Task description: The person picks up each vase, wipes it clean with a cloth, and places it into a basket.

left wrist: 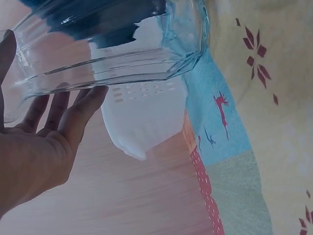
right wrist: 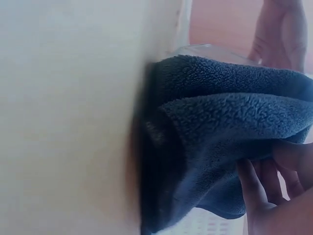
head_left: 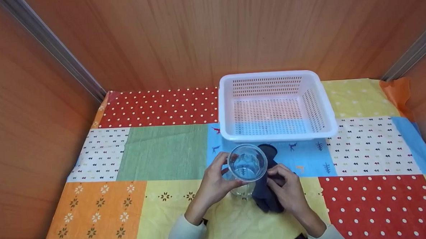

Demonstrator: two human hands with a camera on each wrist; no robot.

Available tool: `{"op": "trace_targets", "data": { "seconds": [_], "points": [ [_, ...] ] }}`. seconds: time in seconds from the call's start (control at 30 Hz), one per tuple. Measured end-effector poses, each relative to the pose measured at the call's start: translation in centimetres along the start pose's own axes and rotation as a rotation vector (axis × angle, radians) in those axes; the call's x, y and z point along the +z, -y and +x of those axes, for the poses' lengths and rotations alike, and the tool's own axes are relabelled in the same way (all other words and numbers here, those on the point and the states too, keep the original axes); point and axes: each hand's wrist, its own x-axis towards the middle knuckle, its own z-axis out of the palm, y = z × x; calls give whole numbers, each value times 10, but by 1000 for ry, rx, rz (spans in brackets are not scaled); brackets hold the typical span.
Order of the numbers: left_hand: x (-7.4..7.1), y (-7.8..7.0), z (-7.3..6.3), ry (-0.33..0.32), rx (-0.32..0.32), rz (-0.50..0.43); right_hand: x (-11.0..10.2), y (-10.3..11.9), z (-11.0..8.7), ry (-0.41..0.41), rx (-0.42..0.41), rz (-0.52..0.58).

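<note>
My left hand [head_left: 215,180] grips a clear drinking glass [head_left: 242,193] near its rim, the thumb on the near side and the fingers round the far side. The glass stands upright with its mouth facing up toward the head view; the left wrist view shows its faceted wall [left wrist: 122,68]. A dark blue-grey terry cloth [right wrist: 230,117] hangs in folds along the right side of the glass. My right hand [head_left: 286,188] pinches this cloth between thumb and fingers. In the right wrist view the cloth hides most of the glass.
A white perforated plastic basket [head_left: 278,136] stands just beyond the hands. A patchwork-print tablecloth [head_left: 167,150] covers the table. Wood-grain panels [head_left: 195,37] rise at the back and on both sides.
</note>
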Motion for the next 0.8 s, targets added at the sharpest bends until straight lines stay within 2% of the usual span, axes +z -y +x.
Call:
{"op": "trace_targets", "data": {
  "seconds": [0.17,0.33,0.47,0.63,0.8],
  "points": [
    [-1,0,0,1,-15,-4,-1,-6,-1,36,97,-39],
    [-2,0,0,3,-14,5,-1,-1,1,54,157,-62],
    [-2,0,0,6,-11,16,-1,9,2,55,152,-42],
    [-1,0,1,7,-2,25,-2,28,9,28,98,11],
    [-1,0,1,14,7,7,-3,36,12,21,76,4]
  ]
}}
